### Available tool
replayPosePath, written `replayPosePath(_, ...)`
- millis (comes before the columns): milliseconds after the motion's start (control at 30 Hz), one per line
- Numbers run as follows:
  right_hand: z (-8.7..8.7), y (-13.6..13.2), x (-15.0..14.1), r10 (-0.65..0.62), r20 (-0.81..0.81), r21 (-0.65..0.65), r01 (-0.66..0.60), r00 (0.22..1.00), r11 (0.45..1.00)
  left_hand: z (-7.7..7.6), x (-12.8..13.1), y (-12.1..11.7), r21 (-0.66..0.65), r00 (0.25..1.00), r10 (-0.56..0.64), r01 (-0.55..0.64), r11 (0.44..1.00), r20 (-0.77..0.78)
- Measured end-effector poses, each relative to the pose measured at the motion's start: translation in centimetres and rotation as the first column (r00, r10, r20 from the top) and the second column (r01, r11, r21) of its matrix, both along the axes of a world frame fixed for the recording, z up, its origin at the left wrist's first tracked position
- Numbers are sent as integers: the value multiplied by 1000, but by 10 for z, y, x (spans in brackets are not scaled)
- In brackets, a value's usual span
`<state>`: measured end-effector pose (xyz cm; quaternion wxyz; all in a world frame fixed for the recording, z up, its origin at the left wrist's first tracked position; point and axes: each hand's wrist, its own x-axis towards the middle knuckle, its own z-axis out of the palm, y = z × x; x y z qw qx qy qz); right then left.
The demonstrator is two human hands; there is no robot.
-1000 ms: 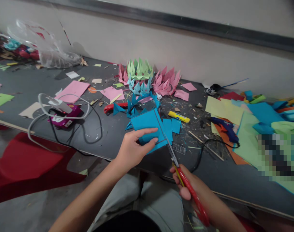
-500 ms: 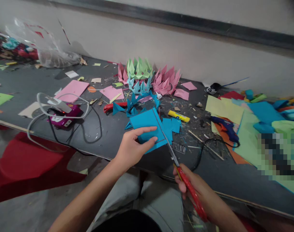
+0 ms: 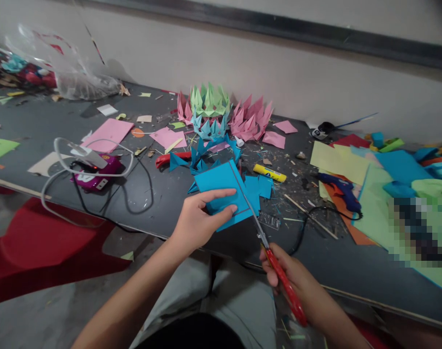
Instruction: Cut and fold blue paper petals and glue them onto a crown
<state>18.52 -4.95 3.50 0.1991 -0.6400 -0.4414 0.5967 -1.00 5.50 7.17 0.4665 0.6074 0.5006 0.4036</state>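
My left hand (image 3: 201,215) pinches a blue sheet of paper (image 3: 219,180) with its thumb and forefinger on top; the other fingers are hidden beneath. Dark lines run along the edges of the sheet. In my right hand (image 3: 279,266) is a pair of scissors (image 3: 284,281) with red handles. Its blades reach up and left along the dark line at the sheet's right side. Whether the blades are parted is hard to make out. Smaller blue paper pieces (image 3: 265,187) lie just right of the sheet. Behind it stands a ring of folded blue paper (image 3: 202,157).
Folded paper crowns, one green (image 3: 209,101) and one pink (image 3: 250,121), stand near the wall. A yellow glue stick (image 3: 270,172) and a blue glue gun (image 3: 340,189) with a black cord lie to the right. A purple power strip (image 3: 97,173) with looping cables sits left.
The scissors' handles have shifted slightly up and left, with the blades still along the sheet's right side. My left hand and the blue sheet stay almost in place. The view has moved slightly.
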Motion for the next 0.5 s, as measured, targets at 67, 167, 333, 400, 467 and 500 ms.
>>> replayPosePath(67,-4,0,0,-5,-25,12,5,1000,1000,0,0,0,-3,1000,-8,8,1000,-1)
replayPosePath(167,-8,0,1,4,-49,2,-4,999,1000,0,-1,0,-2,1000,-8,8,1000,-7)
replayPosePath(333,-6,0,2,28,-66,4,-28,997,1000,0,0,-1,10,1000,-18,19,1000,-21)
replayPosePath(400,-7,1,1,16,-56,9,-16,998,1000,0,0,-2,17,999,-30,30,999,-24)
replayPosePath(467,-9,2,0,4,-45,-5,-5,999,1000,0,0,-2,22,999,-37,38,999,-27)
replayPosePath(500,-10,2,0,0,-41,-14,-1,999,1000,0,0,-3,25,999,-37,38,999,-28)
